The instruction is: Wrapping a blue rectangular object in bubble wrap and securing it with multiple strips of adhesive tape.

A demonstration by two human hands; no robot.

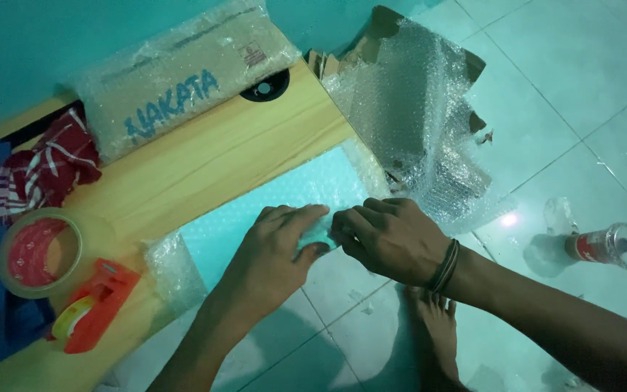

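2 hands meet at the near edge of a wooden tabletop [205, 156]. Left hand [273, 258] lies palm down, fingers together, thumb and fingertips closed on a small pale wrapped item [318, 234]. Right hand [390, 236], dark bands at the wrist, has its grip curled shut on the same item from the other side; fingertips of both hands touch or nearly touch. The item sits at the edge of a flat bubble wrap sheet [284, 196] spread over the tabletop edge.

Left of the hands: 1 orange tape dispenser [92, 308] and 1 roll of clear tape [38, 252], near each other. A red-and-white striped cloth [48, 167] lies behind them. A long bubble-wrapped cardboard parcel [183, 76] rests at the far edge. Crumpled bubble wrap over a cardboard piece [408, 109] lies on the tiled floor [567, 94], and a clear plastic bottle with red label [607, 247] lies well to the right.
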